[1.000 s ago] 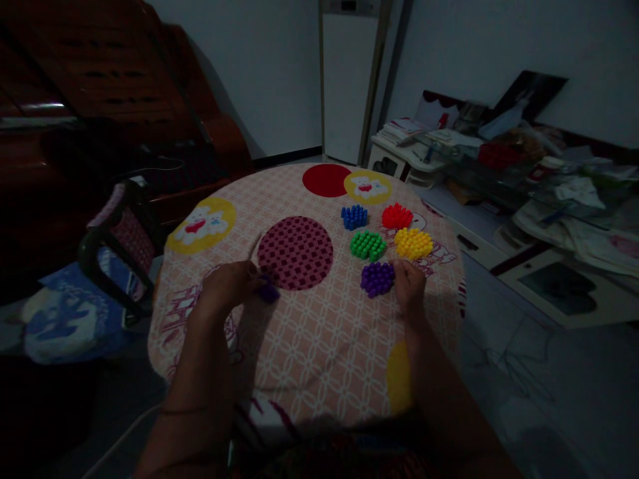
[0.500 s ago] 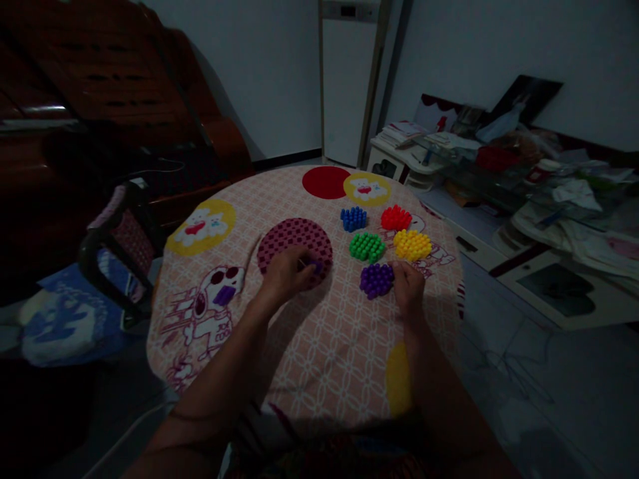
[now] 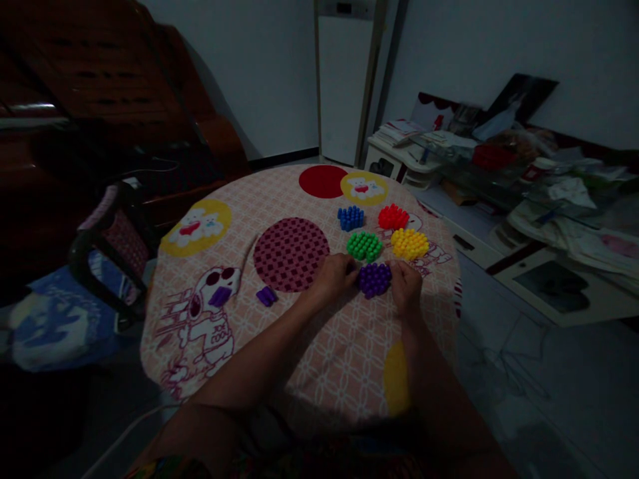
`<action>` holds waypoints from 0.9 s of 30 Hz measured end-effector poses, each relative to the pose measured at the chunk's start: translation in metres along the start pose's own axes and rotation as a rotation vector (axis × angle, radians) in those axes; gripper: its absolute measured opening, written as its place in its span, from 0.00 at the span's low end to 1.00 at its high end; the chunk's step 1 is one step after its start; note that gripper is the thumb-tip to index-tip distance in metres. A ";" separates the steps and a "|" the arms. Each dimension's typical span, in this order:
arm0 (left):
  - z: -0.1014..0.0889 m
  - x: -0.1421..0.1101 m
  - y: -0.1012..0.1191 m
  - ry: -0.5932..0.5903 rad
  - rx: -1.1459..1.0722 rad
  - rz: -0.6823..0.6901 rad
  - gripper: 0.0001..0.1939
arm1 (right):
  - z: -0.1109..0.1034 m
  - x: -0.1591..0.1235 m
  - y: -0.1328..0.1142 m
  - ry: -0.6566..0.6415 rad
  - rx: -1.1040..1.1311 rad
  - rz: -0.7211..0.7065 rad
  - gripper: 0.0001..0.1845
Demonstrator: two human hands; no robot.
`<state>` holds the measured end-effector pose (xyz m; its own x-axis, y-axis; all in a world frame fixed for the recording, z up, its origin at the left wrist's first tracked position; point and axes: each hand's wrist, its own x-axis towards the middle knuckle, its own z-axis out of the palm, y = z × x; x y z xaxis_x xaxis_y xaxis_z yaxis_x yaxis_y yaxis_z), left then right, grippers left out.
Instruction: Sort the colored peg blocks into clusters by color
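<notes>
A cluster of small purple round-topped pegs (image 3: pixel 374 279) stands on the tablecloth between my hands. My left hand (image 3: pixel 335 274) is at its left edge, thumb and fingers closed together; what lies between the fingertips is hidden. At the right edge, my right hand (image 3: pixel 405 283) has its thumb and forefinger closed against the purple pegs. Two small purple bundles lie to the left: one bundle (image 3: pixel 266 296) below the maroon checked circle (image 3: pixel 289 253), the other bundle (image 3: pixel 219 297) on the printed dog. Just behind the purple cluster stand green pegs (image 3: pixel 364 246) and yellow pegs (image 3: pixel 409 244).
Blue pegs (image 3: pixel 351 217) and red pegs (image 3: pixel 393 217) stand farther back on the patterned tablecloth (image 3: pixel 324 359). A chair (image 3: pixel 117 246) is at the left of the table. A cluttered low cabinet (image 3: pixel 499 246) runs along the right wall.
My left hand has moved right, from over the maroon circle with something purple at its fingers, to the purple cluster. A purple bundle now shows near where my wrist was.
</notes>
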<state>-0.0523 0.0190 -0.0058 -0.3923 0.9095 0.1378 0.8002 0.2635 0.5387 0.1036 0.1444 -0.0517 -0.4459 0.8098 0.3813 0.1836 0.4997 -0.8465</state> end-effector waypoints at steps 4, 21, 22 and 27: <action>0.004 0.000 0.001 -0.012 -0.064 0.009 0.10 | 0.000 0.000 -0.001 0.002 -0.008 0.002 0.20; -0.076 -0.052 -0.045 0.128 0.203 -0.254 0.18 | -0.002 0.000 0.006 -0.004 -0.010 -0.062 0.21; -0.086 -0.060 -0.051 0.095 0.272 -0.315 0.18 | -0.002 0.000 0.005 -0.003 -0.009 -0.060 0.20; -0.101 -0.099 -0.079 -0.209 0.472 -0.446 0.19 | -0.001 0.000 0.003 0.007 -0.012 -0.035 0.20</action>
<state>-0.1222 -0.1246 0.0215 -0.6726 0.7118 -0.2022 0.7131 0.6965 0.0796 0.1049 0.1465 -0.0534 -0.4462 0.7939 0.4131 0.1787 0.5313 -0.8281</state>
